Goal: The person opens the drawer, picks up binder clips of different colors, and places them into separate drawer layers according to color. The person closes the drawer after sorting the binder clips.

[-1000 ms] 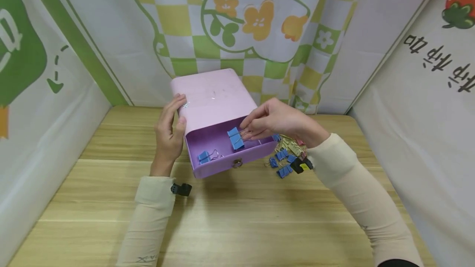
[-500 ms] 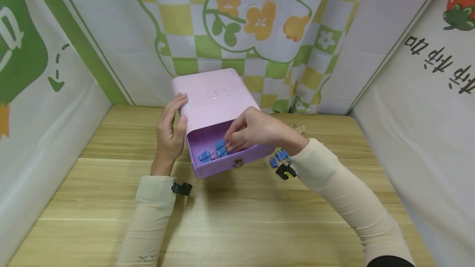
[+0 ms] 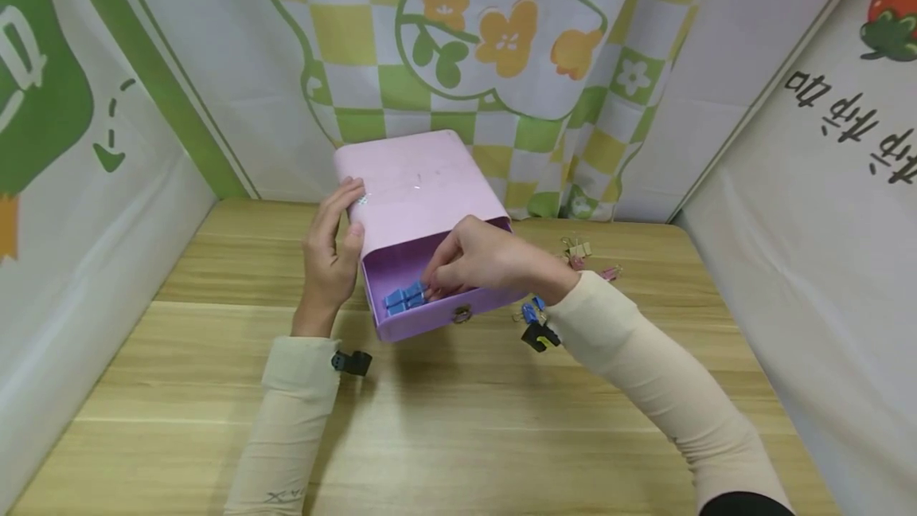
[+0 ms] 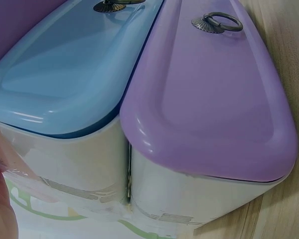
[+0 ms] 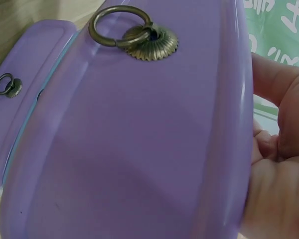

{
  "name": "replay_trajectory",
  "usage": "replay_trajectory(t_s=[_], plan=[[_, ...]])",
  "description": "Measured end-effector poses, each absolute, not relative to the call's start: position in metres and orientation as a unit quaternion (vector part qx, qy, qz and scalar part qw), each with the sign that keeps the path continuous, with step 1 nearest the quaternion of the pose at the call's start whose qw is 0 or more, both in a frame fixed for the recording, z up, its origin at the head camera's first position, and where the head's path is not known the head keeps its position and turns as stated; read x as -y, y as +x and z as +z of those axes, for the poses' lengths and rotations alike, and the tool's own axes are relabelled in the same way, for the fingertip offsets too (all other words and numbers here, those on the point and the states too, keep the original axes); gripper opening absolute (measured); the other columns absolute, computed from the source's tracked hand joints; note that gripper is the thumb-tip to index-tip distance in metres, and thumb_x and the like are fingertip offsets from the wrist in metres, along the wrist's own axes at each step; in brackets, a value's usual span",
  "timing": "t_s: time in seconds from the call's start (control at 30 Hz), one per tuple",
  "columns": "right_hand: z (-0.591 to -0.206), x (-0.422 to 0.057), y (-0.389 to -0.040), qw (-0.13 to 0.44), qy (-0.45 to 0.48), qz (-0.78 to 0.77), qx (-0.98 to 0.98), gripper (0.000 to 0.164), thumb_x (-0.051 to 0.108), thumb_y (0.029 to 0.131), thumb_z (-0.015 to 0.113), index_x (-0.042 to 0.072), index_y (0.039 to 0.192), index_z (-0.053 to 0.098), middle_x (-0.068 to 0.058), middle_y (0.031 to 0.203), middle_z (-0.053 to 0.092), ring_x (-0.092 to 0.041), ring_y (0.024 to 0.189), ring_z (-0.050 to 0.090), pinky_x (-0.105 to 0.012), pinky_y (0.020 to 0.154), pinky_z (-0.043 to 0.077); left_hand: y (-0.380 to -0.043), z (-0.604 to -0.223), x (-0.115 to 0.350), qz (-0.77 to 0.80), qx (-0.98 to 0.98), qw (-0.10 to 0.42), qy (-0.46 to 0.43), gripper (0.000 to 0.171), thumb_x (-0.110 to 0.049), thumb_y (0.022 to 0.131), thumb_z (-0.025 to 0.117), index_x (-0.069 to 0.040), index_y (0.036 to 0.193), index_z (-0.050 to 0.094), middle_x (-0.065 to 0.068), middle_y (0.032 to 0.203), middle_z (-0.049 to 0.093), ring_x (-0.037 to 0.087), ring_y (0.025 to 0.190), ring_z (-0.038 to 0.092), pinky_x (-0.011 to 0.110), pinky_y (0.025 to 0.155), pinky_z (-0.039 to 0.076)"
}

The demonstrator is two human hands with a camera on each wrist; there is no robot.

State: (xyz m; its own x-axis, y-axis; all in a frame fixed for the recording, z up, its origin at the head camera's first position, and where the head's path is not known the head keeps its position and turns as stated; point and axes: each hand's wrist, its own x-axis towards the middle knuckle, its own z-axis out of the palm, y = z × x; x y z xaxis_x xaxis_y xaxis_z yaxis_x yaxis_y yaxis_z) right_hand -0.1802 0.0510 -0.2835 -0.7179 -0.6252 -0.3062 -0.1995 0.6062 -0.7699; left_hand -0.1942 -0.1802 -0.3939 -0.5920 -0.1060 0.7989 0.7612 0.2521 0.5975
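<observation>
A pink cabinet (image 3: 423, 181) stands on the table with its purple top drawer (image 3: 423, 326) pulled out. Two blue binder clips (image 3: 396, 301) lie side by side in the drawer's left part. My right hand (image 3: 487, 261) reaches over the drawer and pinches the right-hand one of them; its wire handles are mostly hidden behind the fingers. My left hand (image 3: 331, 261) rests against the cabinet's left side, fingers extended. In the left wrist view, below the open drawer, a light blue drawer (image 4: 65, 74) and a purple drawer (image 4: 214, 94) are closed.
Blue binder clips (image 3: 530, 313) lie on the wooden table (image 3: 458, 428) right of the cabinet, partly hidden by my right wrist. Beyond are a gold clip (image 3: 580, 249) and pink clips (image 3: 610, 272). A checkered curtain (image 3: 501, 78) hangs behind.
My right hand has carried a blue binder clip down and left into the drawer, up against the other blue clip. My left hand has stayed on the cabinet's side.
</observation>
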Motion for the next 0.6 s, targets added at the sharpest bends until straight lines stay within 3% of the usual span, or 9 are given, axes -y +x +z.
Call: replay_trajectory(t_s=[0.23, 0.6], plan=[[-0.2856, -0.0505, -0.1830, 0.273, -0.272, -0.329, -0.862, 0.018, 0.015, 0.099, 0.069, 0.014, 0.099, 0.087, 0.004, 0.095, 0.083, -0.009, 0.091, 0.075, -0.022, 0.085, 0.057, -0.1944, -0.3931, 0.1801, -0.568, 0.688, 0.384, -0.239, 0.049, -0.007, 0.093, 0.049, 0.019, 0.132, 0.061, 0.038, 0.144, 0.057, 0.051, 0.146, 0.046, 0.038, 0.132, 0.036], [-0.2851, -0.0564, -0.1884, 0.279, -0.277, -0.310, -0.866, 0.017, 0.023, 0.096, 0.071, 0.019, 0.098, 0.087, 0.005, 0.094, 0.083, -0.009, 0.088, 0.069, -0.024, 0.080, 0.055, -0.1942, -0.3925, 0.1799, -0.566, 0.688, 0.385, -0.240, 0.049, -0.008, 0.092, 0.048, 0.020, 0.131, 0.060, 0.039, 0.143, 0.057, 0.051, 0.146, 0.046, 0.038, 0.132, 0.037]])
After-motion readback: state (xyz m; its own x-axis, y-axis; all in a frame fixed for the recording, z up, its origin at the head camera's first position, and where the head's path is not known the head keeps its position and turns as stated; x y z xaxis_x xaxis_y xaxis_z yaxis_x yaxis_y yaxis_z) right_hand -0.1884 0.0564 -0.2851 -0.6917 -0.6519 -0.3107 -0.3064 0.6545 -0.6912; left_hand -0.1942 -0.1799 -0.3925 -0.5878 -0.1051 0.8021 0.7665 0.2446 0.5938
